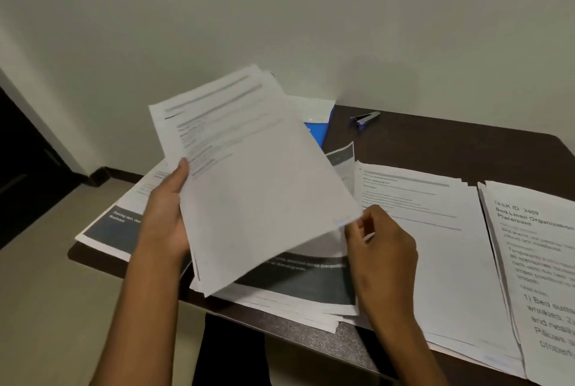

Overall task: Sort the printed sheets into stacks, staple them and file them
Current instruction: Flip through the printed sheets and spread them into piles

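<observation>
Dark-brown counter [466,143] sat against a pale wall, its far right corner rounded. Loose printed sheets [298,289] with dark grey bands were spread over its left half, some overhanging the left and near edges. Middle stack [435,245] lay flat toward the near edge; right stack [535,261], headed "Bed Linen Organization", sat just beside it, running out of view on the right. Held bundle of sheets [255,174] was raised and tilted above the left-side spread. Left hand [168,211] gripped the bundle's left edge, thumb on top, fingers curled underneath. Right hand [382,249] pinched the bundle's lower right corner between thumb and fingers. Blue folder [319,132] lay near the far edge, mostly hidden by the bundle. Stapler [364,119] rested near the far edge, just right of the folder, apart from it.
</observation>
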`<state>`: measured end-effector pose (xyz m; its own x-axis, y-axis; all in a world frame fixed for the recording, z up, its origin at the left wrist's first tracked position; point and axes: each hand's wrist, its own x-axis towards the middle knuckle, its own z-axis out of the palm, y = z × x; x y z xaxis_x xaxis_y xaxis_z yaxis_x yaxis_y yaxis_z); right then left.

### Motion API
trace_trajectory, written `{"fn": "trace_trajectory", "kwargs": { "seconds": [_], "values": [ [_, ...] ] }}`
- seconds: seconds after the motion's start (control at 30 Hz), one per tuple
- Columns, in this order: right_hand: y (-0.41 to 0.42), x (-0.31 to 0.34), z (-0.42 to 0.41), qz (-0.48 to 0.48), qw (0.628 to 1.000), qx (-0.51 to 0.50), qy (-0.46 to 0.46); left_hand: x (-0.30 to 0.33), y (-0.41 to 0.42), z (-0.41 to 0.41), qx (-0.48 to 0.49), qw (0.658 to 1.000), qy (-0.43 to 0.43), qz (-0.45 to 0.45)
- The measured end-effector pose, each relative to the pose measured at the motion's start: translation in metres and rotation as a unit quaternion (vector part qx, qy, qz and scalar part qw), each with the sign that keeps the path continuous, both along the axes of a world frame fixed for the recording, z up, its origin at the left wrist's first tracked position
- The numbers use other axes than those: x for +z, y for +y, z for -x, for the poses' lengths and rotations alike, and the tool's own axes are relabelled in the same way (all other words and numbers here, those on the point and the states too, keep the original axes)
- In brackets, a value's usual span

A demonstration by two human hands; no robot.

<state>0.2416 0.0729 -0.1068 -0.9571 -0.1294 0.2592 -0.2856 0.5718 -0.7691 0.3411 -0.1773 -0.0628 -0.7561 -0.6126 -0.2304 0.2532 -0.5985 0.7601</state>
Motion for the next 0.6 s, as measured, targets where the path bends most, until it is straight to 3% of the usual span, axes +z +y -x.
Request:
{"fn": "trace_trajectory", "kwargs": {
  "seconds": [0.13, 0.23, 0.3, 0.43, 0.6],
  "values": [
    [0.01, -0.004, -0.006, -0.022, 0.996, 0.08, 0.024, -0.006, 0.007, 0.003, -0.041, 0.999, -0.013, 0.007],
    [0.021, 0.001, 0.0, -0.018, 0.995, 0.082, 0.046, -0.003, 0.014, 0.006, -0.068, 0.997, -0.018, 0.03],
    [0.027, 0.005, 0.008, 0.031, 0.997, 0.055, 0.035, -0.001, 0.018, 0.009, -0.081, 0.995, -0.024, 0.045],
    [0.034, 0.023, 0.014, 0.21, 0.968, 0.092, -0.099, 0.004, 0.031, 0.017, -0.101, 0.992, -0.032, 0.068],
    [0.036, 0.024, 0.014, 0.22, 0.967, 0.099, -0.079, 0.004, 0.042, 0.023, -0.114, 0.99, -0.039, 0.077]
  ]
}}
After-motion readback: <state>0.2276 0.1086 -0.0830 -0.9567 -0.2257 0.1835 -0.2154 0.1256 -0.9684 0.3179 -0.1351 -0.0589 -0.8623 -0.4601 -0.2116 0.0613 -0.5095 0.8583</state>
